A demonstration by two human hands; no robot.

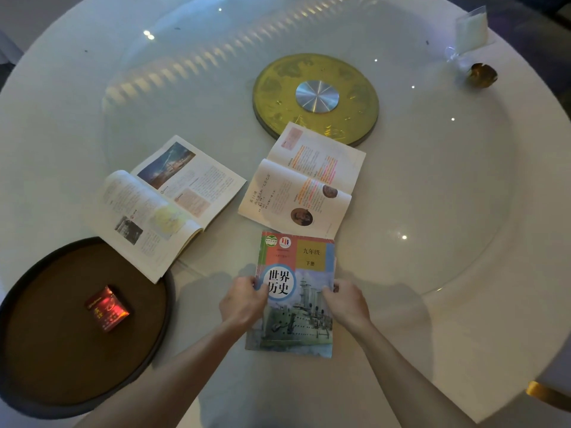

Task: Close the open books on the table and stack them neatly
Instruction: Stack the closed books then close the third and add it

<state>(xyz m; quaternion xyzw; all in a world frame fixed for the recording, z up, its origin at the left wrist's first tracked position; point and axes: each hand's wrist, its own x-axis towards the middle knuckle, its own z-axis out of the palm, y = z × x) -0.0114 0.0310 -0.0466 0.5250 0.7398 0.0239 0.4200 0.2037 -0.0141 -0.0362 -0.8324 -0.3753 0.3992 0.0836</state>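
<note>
A closed textbook [298, 267] with a warship on its colourful cover lies flat near the table's front edge. My left hand [242, 302] grips its left edge and my right hand [347, 302] grips its right edge. Just behind it an open book [301, 183] lies face up with highlighted text and two portraits; its near corner touches the closed book's top edge. Further left, a second open book [160, 202] lies face up, its near corner overhanging the round tray [27, 304].
The round white table [463, 335] carries a glass turntable with a gold disc [315, 97] at its centre. A dark round tray at the front left holds a small red box [108, 307]. A clear card holder [471, 30] and a gold object [482, 75] stand far right.
</note>
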